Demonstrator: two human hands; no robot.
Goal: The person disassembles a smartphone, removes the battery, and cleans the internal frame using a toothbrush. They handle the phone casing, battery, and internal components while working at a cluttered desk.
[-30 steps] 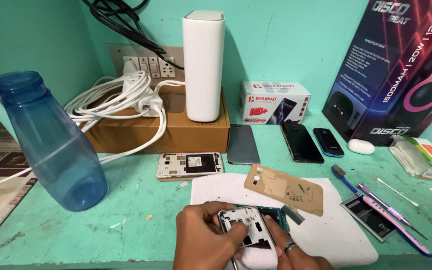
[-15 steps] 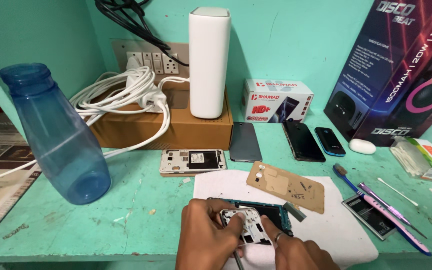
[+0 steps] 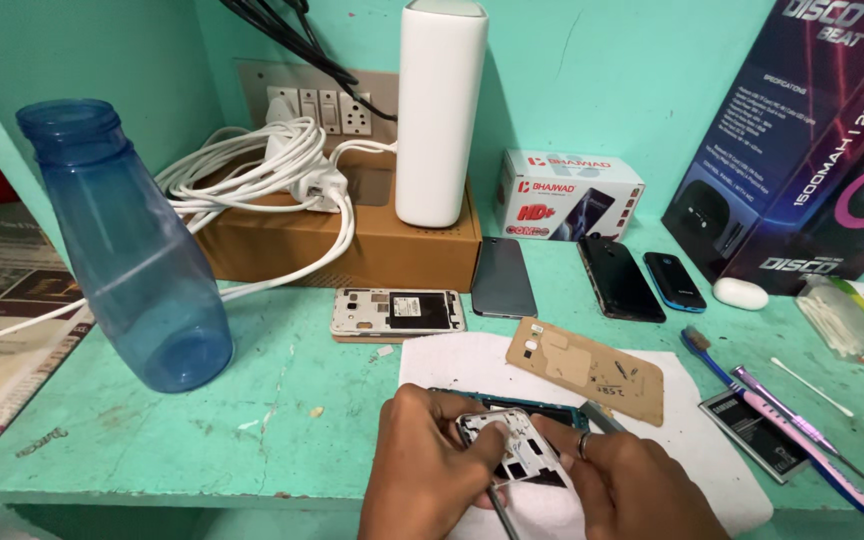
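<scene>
Fingers of both hands close on a white phone frame (image 3: 505,452) at the near edge of the table. The left hand (image 3: 422,470) pinches the frame's left side, its thumb over the top corner; the right hand (image 3: 620,485), a ring on one finger, grips the right side. Under the frame lies a dark phone body (image 3: 512,402), resting on a white sheet (image 3: 452,365). A thin metal tool (image 3: 497,505) pokes out below, between the palms. Just beyond the right fingertips sits a tan back cover (image 3: 585,367); farther right, a battery (image 3: 757,432) and brushes (image 3: 782,425). Bare green tabletop (image 3: 252,400) lies open left of the left hand, up to the blue bottle (image 3: 127,250).
</scene>
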